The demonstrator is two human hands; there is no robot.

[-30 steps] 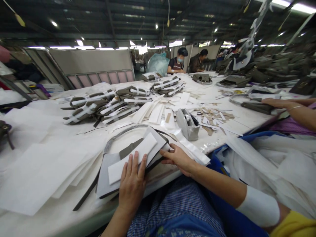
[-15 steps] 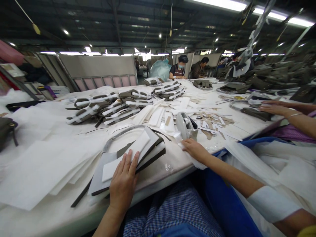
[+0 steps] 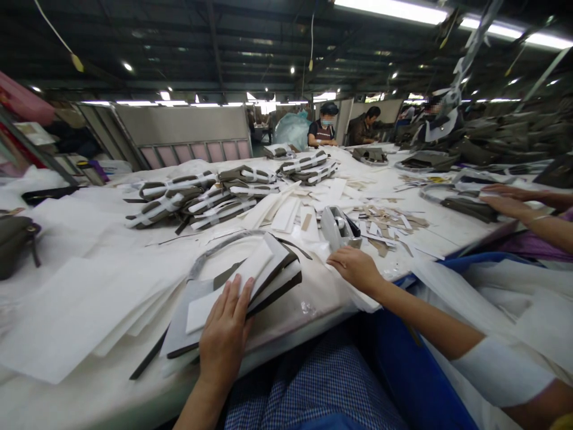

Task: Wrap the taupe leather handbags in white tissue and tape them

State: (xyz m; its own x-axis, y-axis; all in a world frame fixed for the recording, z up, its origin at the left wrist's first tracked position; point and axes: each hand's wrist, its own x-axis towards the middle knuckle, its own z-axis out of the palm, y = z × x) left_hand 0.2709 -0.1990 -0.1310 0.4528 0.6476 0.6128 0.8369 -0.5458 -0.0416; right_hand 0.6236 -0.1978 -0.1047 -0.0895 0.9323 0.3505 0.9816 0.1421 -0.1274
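Note:
My left hand [image 3: 226, 331] lies with its fingers stretched out on a white padding strip [image 3: 210, 307], pressing on a folded dark olive bag [image 3: 293, 276] at the table's front edge. Grey and white sheets are layered in the bag, and its strap [image 3: 206, 257], covered in pale wrapping, loops behind it. To the right, my right hand [image 3: 356, 270] has its fingers pinched on the edge of a thin white sheet [image 3: 364, 300] that hangs at the table edge. Just behind those fingers stands a grey tape dispenser [image 3: 331, 226].
Several wrapped olive bags [image 3: 179, 200] are heaped behind. Loose white sheets [image 3: 85, 310] spread at left; paper scraps [image 3: 387, 224] lie beyond the dispenser. A blue-rimmed bin [image 3: 474, 258] with white sheets stands at right. A co-worker's hands [image 3: 510, 200] rest by another bag.
My right hand has shifted slightly left, its fingers drawn closer together at the white sheet. My left hand stays on the padding strip. The view has swung a little.

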